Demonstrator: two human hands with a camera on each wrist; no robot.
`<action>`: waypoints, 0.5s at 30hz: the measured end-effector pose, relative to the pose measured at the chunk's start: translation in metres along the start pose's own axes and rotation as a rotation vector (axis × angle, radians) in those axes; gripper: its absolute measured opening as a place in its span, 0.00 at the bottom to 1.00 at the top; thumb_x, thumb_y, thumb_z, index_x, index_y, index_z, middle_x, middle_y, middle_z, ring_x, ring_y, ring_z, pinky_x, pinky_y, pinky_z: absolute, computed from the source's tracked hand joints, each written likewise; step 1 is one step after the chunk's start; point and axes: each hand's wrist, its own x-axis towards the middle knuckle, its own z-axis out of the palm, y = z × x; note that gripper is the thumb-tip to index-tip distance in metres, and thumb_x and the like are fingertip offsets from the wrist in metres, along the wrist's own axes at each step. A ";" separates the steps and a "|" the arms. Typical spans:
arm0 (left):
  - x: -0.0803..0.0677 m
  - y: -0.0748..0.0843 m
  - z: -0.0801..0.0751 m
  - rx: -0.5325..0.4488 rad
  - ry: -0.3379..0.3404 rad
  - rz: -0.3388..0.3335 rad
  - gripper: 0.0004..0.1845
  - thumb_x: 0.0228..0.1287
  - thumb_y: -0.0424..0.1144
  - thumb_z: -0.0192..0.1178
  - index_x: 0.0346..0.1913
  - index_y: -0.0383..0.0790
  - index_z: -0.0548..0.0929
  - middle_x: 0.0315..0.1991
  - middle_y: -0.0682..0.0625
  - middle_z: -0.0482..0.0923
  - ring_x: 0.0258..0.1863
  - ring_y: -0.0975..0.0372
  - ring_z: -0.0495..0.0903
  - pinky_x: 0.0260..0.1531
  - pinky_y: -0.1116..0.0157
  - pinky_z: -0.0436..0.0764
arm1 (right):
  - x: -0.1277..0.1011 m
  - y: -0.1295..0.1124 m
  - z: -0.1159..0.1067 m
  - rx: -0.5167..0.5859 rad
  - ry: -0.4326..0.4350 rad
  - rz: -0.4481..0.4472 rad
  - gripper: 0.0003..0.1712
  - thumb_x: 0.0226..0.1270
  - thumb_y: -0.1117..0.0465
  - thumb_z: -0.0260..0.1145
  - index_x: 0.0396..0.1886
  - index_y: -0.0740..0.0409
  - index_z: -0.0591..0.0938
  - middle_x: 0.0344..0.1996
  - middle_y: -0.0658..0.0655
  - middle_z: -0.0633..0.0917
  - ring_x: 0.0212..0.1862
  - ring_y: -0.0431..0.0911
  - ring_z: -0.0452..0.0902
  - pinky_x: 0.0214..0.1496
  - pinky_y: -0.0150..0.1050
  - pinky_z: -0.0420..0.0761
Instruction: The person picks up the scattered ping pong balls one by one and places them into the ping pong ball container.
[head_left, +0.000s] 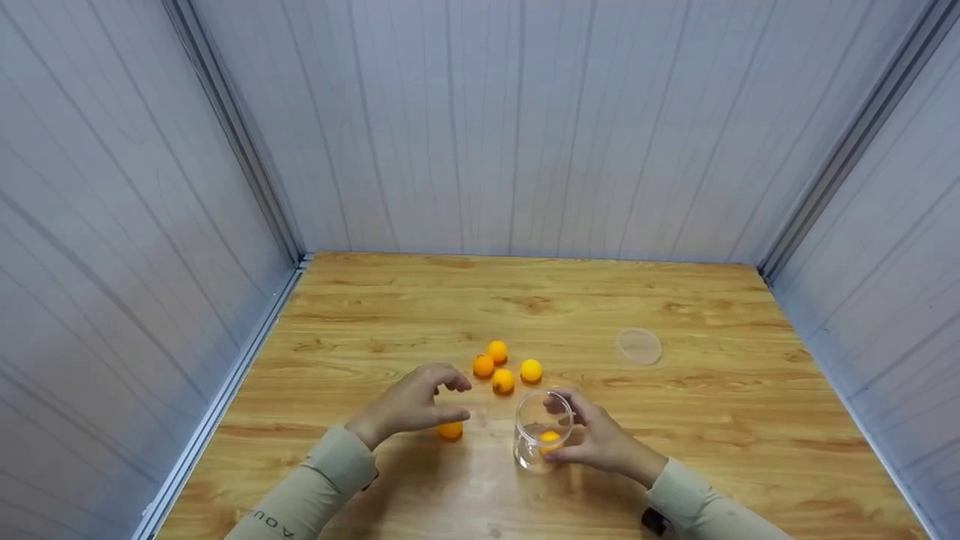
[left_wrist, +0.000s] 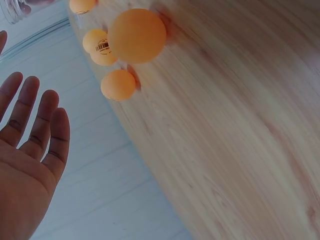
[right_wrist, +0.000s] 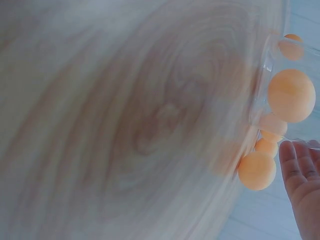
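Note:
My left hand hovers over one orange ball on the wooden table, thumb and fingers spread and holding nothing. The left wrist view shows that hand with straight fingers, apart from the nearest ball. My right hand grips a clear jar that stands on the table with one orange ball inside. In the right wrist view the jar's ball shows through the wall, beside my fingers.
Several more orange balls lie in a cluster just beyond both hands. A clear round lid lies flat at the right. Grey panel walls close in the table on three sides.

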 end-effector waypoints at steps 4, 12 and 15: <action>-0.002 -0.003 -0.002 0.033 0.010 -0.001 0.20 0.70 0.46 0.75 0.58 0.41 0.88 0.55 0.49 0.87 0.57 0.52 0.83 0.59 0.46 0.84 | 0.000 -0.001 -0.001 -0.009 -0.004 0.003 0.48 0.58 0.56 0.87 0.72 0.65 0.72 0.63 0.73 0.83 0.65 0.67 0.82 0.65 0.58 0.86; -0.005 -0.004 -0.004 0.019 0.000 -0.033 0.22 0.67 0.44 0.77 0.60 0.41 0.87 0.58 0.48 0.87 0.59 0.47 0.83 0.57 0.46 0.83 | 0.000 -0.003 -0.001 -0.018 -0.015 0.016 0.48 0.59 0.56 0.87 0.72 0.66 0.71 0.64 0.72 0.83 0.66 0.69 0.81 0.65 0.60 0.85; -0.006 -0.006 -0.005 0.025 -0.009 -0.043 0.23 0.67 0.45 0.77 0.61 0.42 0.86 0.58 0.48 0.86 0.59 0.49 0.82 0.57 0.46 0.83 | 0.000 -0.003 0.000 -0.017 -0.018 0.017 0.48 0.59 0.56 0.86 0.72 0.68 0.70 0.65 0.72 0.82 0.66 0.69 0.81 0.65 0.61 0.85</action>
